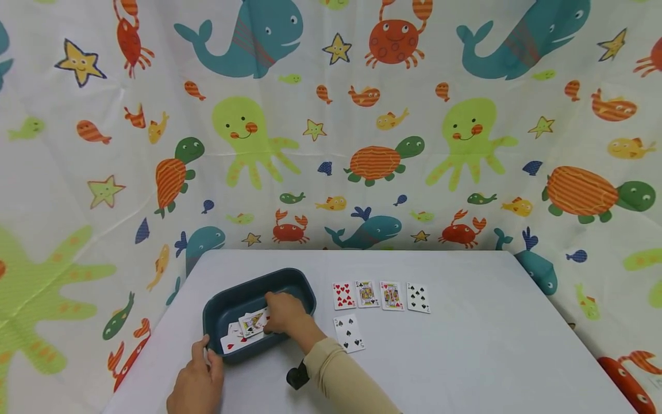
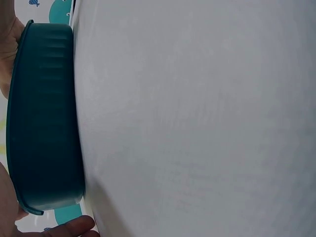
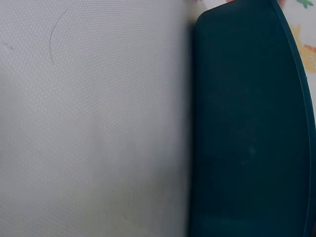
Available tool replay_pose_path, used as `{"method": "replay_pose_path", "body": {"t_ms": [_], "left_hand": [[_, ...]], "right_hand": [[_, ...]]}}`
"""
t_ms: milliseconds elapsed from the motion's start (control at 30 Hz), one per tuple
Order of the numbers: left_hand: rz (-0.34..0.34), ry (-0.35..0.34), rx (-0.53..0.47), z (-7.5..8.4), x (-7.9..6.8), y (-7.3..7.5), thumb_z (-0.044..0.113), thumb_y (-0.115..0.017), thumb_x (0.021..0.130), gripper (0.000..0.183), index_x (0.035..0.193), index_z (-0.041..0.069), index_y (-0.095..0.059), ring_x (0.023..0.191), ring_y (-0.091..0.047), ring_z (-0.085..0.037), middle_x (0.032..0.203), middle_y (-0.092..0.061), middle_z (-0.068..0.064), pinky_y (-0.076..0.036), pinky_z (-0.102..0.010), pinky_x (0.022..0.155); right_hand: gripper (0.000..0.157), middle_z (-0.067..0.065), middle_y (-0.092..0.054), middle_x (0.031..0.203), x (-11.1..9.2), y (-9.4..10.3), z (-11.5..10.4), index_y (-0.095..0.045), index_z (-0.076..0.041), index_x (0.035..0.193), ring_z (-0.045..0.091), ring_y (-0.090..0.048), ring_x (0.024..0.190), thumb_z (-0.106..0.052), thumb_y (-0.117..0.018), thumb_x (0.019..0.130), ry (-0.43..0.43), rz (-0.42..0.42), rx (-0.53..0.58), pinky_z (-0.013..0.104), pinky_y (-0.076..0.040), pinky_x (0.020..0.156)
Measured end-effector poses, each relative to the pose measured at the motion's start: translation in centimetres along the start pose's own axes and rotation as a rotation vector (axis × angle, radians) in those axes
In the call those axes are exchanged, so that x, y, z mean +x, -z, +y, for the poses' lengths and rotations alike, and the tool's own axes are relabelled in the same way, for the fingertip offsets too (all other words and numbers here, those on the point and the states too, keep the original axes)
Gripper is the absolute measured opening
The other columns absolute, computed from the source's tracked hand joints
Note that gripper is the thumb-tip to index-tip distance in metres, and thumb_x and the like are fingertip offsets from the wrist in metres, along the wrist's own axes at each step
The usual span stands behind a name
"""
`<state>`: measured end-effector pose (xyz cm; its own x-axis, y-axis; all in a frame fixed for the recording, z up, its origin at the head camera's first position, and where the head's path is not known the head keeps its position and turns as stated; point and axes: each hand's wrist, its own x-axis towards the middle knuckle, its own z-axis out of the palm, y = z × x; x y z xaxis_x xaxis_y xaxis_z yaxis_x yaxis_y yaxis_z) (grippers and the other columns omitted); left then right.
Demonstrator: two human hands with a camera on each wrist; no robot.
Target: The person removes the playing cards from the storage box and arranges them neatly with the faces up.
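Observation:
A dark teal plastic tub point(image 1: 212, 307) stands tilted across the table's left side. My left hand point(image 1: 196, 376) holds its near left corner, thumb and fingers against the outside of the wall. In the left wrist view the same hand point(image 2: 7, 205) is at the tub's lower end. My right hand point(image 1: 284, 313) reaches down into the tub over its near rim. Its fingers are at the right edge of several overlapping playing cards point(image 1: 251, 324), a face card on top. Whether they pinch a card I cannot tell. The right wrist view shows only the tub's outer wall point(image 3: 252, 118) and tablecloth.
Right of the tub lies a row of face-up cards: a heart card point(image 1: 343, 295), a king point(image 1: 367, 294), another face card point(image 1: 391, 295) and a spade card point(image 1: 418, 297). Another spade card point(image 1: 349, 333) lies below the row, near my right forearm. A patterned curtain hangs behind the white table point(image 1: 481, 345).

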<state>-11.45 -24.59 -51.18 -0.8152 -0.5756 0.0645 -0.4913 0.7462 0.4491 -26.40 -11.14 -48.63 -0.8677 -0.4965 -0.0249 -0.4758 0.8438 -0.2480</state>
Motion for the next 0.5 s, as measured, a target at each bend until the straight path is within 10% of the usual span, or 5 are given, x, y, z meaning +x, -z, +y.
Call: {"method": "replay_pose_path", "body": {"t_ms": [500], "left_hand": [[-0.029,-0.001,-0.002,-0.19,0.10,-0.01,0.026,-0.039,0.105,0.044,0.142,0.004,-0.035,0.066,-0.054,-0.028,0.071,-0.056,-0.009,-0.050,-0.052,0.063]], "right_hand": [[0.068,-0.002,-0.068,0.117,-0.09,0.01,-0.32,-0.064,-0.019,0.130,0.014,-0.061,0.108,-0.047,-0.090,0.074,-0.030,-0.003,-0.048,0.035,-0.053,0.089]]}}
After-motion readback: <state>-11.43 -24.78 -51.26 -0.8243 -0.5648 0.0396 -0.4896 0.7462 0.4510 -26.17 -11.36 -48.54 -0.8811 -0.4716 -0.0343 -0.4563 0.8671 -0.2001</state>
